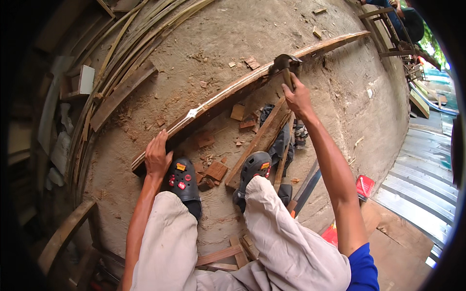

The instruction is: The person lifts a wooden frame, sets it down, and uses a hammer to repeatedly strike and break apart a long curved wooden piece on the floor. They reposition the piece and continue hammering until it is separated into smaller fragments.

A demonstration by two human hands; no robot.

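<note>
A long wooden plank (228, 97) stands on its edge across the ground in front of me. A whitish line runs along its upper edge, with a white blob near the middle. My left hand (156, 154) grips the plank near its left end, fingers over the top edge. My right hand (298, 98) is closed around the handle of a hammer (286, 63). The hammer's dark head is at the plank's upper edge, right of its middle; whether it touches the wood I cannot tell.
My dark clogs (184, 179) are close behind the plank, among wood offcuts (216, 170). A board (257, 140) and dark cloth (281, 150) lie by the right clog. Long wooden strips (121, 53) pile at left. A red can (364, 187) stands at right, near corrugated metal sheets (417, 184). Another person (410, 22) is at far right.
</note>
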